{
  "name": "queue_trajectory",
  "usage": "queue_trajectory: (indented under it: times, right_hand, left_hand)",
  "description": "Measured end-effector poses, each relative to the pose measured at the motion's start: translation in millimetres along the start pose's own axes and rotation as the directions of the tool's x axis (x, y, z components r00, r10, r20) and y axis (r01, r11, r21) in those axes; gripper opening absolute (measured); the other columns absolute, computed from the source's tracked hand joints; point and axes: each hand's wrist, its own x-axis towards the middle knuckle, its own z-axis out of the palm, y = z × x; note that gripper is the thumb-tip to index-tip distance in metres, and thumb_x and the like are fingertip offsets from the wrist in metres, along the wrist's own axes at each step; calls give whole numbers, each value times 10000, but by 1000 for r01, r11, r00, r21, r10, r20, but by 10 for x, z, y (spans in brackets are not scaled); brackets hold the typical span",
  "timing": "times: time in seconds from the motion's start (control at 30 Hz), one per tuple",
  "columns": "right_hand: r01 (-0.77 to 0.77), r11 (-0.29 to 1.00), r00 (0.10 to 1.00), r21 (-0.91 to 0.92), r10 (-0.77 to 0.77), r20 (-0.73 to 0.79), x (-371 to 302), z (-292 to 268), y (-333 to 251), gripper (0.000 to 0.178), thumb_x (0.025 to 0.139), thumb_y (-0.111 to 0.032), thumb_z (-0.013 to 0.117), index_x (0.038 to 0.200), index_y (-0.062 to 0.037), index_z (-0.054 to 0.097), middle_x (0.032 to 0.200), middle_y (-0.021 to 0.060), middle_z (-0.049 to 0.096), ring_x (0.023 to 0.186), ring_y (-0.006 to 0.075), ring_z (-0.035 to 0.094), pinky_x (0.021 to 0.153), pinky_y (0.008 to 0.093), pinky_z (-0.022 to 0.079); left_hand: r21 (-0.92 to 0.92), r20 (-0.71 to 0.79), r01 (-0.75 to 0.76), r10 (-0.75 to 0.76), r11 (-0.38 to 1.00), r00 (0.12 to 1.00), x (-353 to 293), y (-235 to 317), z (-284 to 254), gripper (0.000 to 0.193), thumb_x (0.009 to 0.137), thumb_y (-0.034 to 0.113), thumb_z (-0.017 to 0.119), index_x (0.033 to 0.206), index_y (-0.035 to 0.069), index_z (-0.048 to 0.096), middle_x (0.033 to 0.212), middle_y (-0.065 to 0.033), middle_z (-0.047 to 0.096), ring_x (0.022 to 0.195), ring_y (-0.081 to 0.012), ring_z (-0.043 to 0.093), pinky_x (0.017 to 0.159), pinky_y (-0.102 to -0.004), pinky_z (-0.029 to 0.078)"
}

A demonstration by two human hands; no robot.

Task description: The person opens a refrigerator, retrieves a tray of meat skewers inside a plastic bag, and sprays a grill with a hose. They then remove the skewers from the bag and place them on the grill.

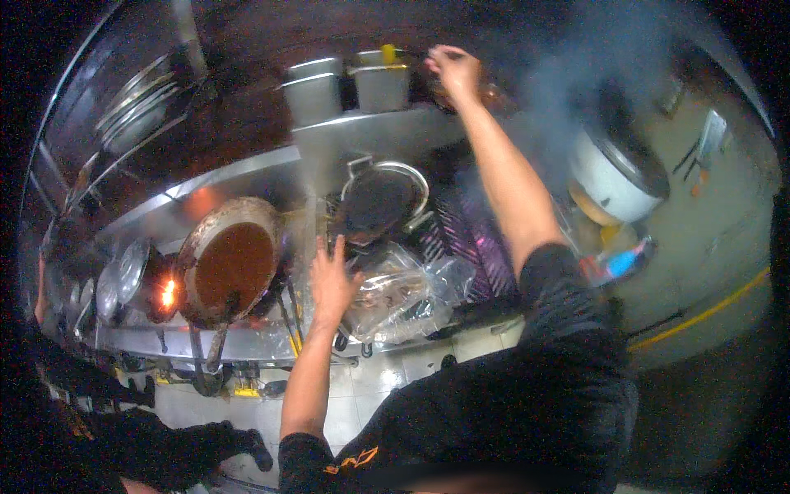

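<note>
My left hand (332, 281) is open, fingers spread, beside a clear plastic bag (411, 300) with brownish pieces inside. Just beyond its fingertips sits a dark, round mass (377, 202) partly ringed by a shiny metal rim (423, 186); I cannot tell what it is. My right arm stretches far to the back, over the shelf. There my right hand (455, 72) is closed with its fingers drawn together, and whatever they hold, if anything, is too small to make out. Under that wrist a brownish bowl (494, 97) shows in part.
A wide pan of brown liquid (234, 267) stands at left, with a flame (168, 294) beside it. Two metal containers (313, 92) line the back shelf. Smoke rises near a large white pot (613, 177) at right. Another person's dark sleeve (173, 440) shows lower left.
</note>
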Motion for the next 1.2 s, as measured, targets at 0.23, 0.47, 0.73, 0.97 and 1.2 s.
queue_trajectory:
  times: [0.23, 0.47, 0.73, 0.97, 1.2]
  right_hand:
    - [140, 972, 989, -188, -128, 74, -1000, 149, -10, 583, 705, -333, 642, 1111, 44, 460, 941, 175, 580, 821, 243, 572, 706, 366, 459]
    - [-211, 736, 941, -643, 331, 70, -3095, -2192, 455, 351, 743, -274, 611, 981, -19, 575, 937, 144, 586, 814, 221, 585, 725, 323, 454]
    - [-472, 79, 774, -878, 513, -371, -3527, -4893, 805, 343, 753, -362, 539, 934, -79, 606, 861, 160, 600, 811, 311, 576, 727, 393, 444]
    - [-226, -1, 850, -974, 489, -198, -2920, -5910, 1720, 385, 778, -276, 444, 1112, -88, 488, 1054, 212, 500, 941, 324, 521, 865, 503, 325]
    - [-170, 145, 898, -975, 430, -93, -2822, -6391, 1819, 371, 803, -331, 417, 1053, -66, 487, 1104, 144, 473, 1041, 312, 435, 895, 527, 269]
  left_hand:
    - [-16, -130, -127, 124, 992, 984, -263, -26, -87, 702, 651, 179, 661, 1259, 93, 321, 1284, -261, 240, 1179, -400, 259, 966, -421, 247]
    - [-106, -193, -247, 224, 963, 955, -330, 254, 80, 609, 711, 166, 620, 1248, 93, 344, 1287, -227, 257, 1186, -365, 272, 970, -409, 247]
    - [-231, -280, -266, 198, 936, 939, -453, 1113, 191, 506, 747, 157, 587, 1193, 12, 396, 1243, -192, 350, 1162, -329, 335, 958, -389, 270]
    - [-275, -195, -312, 265, 909, 944, -719, 2461, 753, 461, 723, 44, 574, 1157, -10, 428, 1154, -181, 451, 1111, -299, 406, 921, -353, 316]
    - [-501, 350, 79, 118, 862, 929, -1007, 3328, 1223, 365, 711, 44, 591, 1057, -33, 501, 963, -183, 553, 875, -291, 533, 780, -339, 415]
